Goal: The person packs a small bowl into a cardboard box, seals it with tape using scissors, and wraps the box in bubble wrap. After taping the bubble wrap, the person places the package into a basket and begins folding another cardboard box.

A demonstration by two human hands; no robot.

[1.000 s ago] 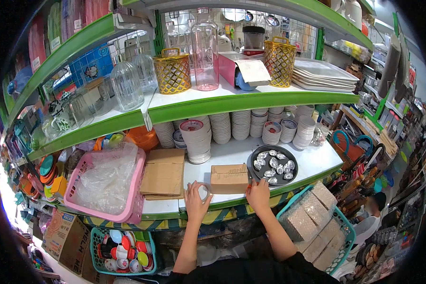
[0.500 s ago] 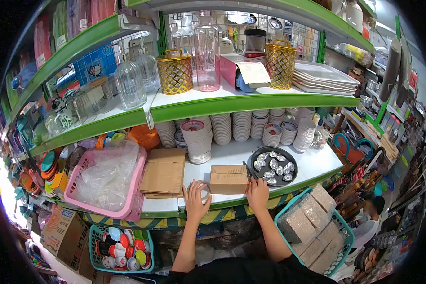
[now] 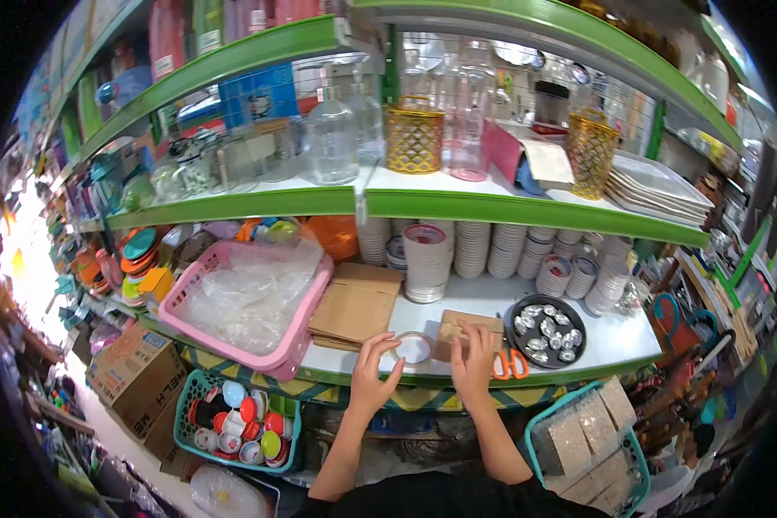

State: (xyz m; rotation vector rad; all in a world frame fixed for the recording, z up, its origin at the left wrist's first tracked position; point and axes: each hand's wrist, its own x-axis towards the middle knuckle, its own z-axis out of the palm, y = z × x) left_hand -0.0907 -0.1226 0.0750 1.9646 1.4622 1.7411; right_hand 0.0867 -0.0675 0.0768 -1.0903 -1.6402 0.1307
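Note:
My left hand [image 3: 375, 373] is open, thumb and fingers apart, right at the left edge of a roll of tape [image 3: 415, 348] on the shelf. My right hand [image 3: 473, 367] is also open, its raised fingers overlapping the front of a small closed cardboard box [image 3: 492, 321]. Just right of that hand lie scissors with orange handles [image 3: 510, 364], nobody holding them. A round black tray [image 3: 545, 356] with several shiny silver pieces stands beyond the scissors. Flattened brown cardboard [image 3: 354, 304] is stacked to the left of the tape.
A pink basket [image 3: 298, 345] of clear plastic bags stands left. Stacked small bowls [image 3: 426, 268] line the shelf's back. Below are a teal basket of lids [image 3: 183, 423] and another teal basket of wrapped blocks [image 3: 540, 423]. A green-edged upper shelf [image 3: 527, 210] holds glassware.
The view has swung left. My right hand has left the scissors, uncovering their orange handles, and moved to the box front. My left hand has shifted left off the tape roll.

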